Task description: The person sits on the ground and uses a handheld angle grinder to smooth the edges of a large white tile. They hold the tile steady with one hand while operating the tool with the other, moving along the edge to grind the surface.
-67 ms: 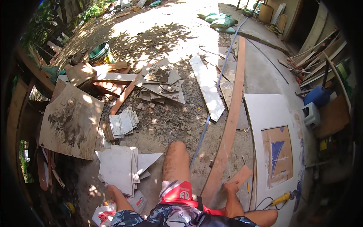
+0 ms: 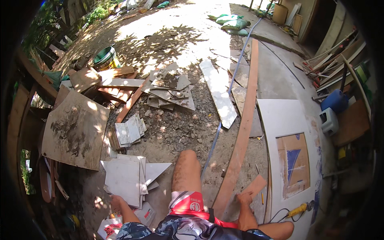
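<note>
My left hand [image 2: 116,202] is at the lower left edge of a stack of white tiles [image 2: 124,180], its fingers closed at the near edge of the top tile and partly hidden. Pieces of tile stick out to the right of the stack, one of them pointed. On my right side, my right hand [image 2: 244,198] is closed on the near end of a short brown board piece [image 2: 256,185], which lies slanted on the concrete. A yellow pencil [image 2: 263,198] is just right of this hand. White printed bags [image 2: 146,214] sit by my left forearm.
A long brown plank [image 2: 242,140] runs away from me on the right, beside a white panel with a cut-out [image 2: 276,140]. A corded yellow power tool [image 2: 298,210] rests on that panel. Broken tiles [image 2: 170,94], a stained board [image 2: 76,130] and a green bucket [image 2: 106,58] lie ahead-left.
My left hand shifts very slightly along the tile edge. My right hand and the board piece stay where they were.
</note>
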`<state>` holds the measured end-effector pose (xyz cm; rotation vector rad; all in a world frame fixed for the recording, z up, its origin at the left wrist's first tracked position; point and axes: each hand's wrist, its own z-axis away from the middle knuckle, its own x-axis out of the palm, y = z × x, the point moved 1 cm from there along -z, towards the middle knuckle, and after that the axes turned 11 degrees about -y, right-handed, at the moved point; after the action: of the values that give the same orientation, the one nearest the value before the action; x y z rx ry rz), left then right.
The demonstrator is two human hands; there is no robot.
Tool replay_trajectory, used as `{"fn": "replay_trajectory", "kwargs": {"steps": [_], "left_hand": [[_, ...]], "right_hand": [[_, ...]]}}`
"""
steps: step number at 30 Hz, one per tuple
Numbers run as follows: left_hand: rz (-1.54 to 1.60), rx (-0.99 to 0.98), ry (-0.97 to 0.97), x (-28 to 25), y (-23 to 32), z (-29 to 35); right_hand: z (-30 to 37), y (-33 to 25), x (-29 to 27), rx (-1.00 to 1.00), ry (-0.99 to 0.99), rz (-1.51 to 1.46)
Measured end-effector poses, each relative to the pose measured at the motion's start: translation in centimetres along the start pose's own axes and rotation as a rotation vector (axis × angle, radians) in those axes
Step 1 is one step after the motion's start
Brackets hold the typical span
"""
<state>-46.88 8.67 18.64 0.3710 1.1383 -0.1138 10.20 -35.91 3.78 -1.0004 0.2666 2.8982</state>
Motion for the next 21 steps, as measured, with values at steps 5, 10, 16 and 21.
{"fn": "replay_trajectory", "kwargs": {"steps": [5, 10, 16, 21], "left_hand": [[0.060, 0.309, 0.157, 2.2, 4.5, -1.8], [0.170, 0.855, -0.026, 9.3, 11.7, 4.7], [-0.023, 1.200, -0.321, 12.8, 15.2, 11.7], [-0.087, 1.382, -0.475, 13.3, 12.1, 12.9]], "right_hand": [[1.0, -1.9, -0.4, 0.019, -0.046, 0.072], [-0.1, -1.8, -1.0, -0.024, -0.030, 0.036], [-0.5, -0.3, -0.3, -0.043, 0.007, -0.087], [-0.2, -1.4, 0.3, -0.136, -0.003, -0.120]]}}
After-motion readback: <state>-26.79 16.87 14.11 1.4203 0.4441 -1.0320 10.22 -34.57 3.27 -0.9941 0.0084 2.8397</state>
